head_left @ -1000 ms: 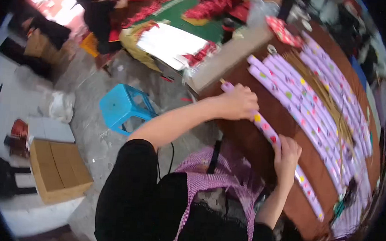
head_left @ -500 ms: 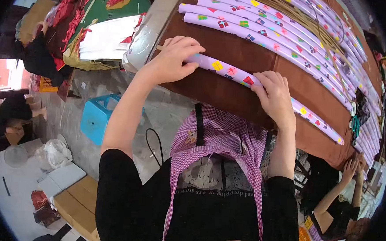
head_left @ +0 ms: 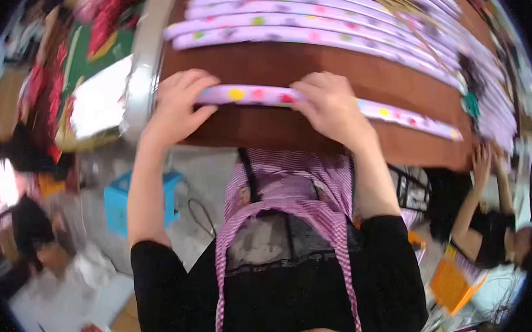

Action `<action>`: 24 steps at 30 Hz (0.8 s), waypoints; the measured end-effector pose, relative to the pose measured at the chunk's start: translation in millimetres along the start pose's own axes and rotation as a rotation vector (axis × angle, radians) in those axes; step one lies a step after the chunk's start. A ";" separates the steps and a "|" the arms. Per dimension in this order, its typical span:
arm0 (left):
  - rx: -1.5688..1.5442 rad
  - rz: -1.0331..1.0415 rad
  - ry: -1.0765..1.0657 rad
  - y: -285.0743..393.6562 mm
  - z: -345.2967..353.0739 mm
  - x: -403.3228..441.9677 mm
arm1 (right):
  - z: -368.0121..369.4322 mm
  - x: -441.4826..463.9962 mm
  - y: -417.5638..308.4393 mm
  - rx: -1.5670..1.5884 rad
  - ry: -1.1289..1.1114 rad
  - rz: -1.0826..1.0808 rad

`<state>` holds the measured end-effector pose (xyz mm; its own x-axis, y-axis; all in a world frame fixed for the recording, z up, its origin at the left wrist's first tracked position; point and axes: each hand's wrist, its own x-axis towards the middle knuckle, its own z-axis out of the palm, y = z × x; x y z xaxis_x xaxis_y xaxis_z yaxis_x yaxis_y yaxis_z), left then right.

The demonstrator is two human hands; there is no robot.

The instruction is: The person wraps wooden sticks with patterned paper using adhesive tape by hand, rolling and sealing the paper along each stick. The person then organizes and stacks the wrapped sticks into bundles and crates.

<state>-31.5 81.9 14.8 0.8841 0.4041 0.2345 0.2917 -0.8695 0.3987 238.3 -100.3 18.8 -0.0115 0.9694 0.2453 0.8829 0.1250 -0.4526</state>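
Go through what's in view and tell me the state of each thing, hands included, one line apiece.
Left hand: curled over the roll's left part.
Right hand: curled over the roll, farther right.
Patterned lilac roll: rolled up, lying on the cloth.
Other lilac rolls: rolled up, side by side.
Brown cloth: spread under the rolls.
Checked apron: worn.
Blue stool: on the floor, partly hidden.

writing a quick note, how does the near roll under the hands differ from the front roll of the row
The near roll has the left hand and right hand on it; the front roll has neither. The near roll lies apart; the front roll lies beside others in its row. The near roll's left end is hidden; the front roll's shows. Both are long, pale purple and printed with coloured figures.
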 end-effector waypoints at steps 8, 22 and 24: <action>0.239 0.148 0.043 42.3 16.7 15.3 | 9.6 -6.9 -5.5 -0.148 0.054 0.006; 0.223 0.121 -0.077 37.8 23.8 22.9 | 5.8 -48.1 -6.7 -0.203 0.346 0.042; 0.246 0.099 -0.099 36.5 23.8 23.2 | 3.7 -56.7 -4.1 -0.208 0.324 0.082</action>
<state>8.3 52.7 13.7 0.9405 0.2946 0.1693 0.2711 -0.9510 0.1486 233.5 -155.0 3.6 0.1826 0.8534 0.4883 0.9514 -0.0280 -0.3068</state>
